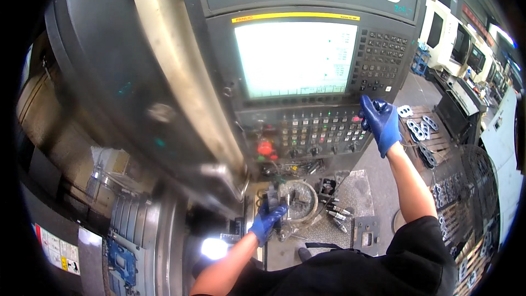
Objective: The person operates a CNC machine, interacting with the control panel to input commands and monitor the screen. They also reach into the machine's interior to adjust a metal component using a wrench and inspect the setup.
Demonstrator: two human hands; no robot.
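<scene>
Because curled right hand (379, 120) hangs at CNC control panel (307, 134), centre-right, glove (389, 138) could trip keys (335, 130); left hand (265, 223), lower centre, at dark part (273, 196), grip undeterminable.

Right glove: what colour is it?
The right glove is blue, in darker and lighter shades; head view shows it best.

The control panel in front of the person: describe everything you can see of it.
The control panel is a dark, metal-looking housing standing upright. Its lit screen is largely washed out white, below a thin yellow strip. A keypad fills the area to the screen's right; rows of small buttons run below the screen, with a round red button at lower left. The gloved right hand is at the right edge, fingers curled; contact cannot be told.
</scene>
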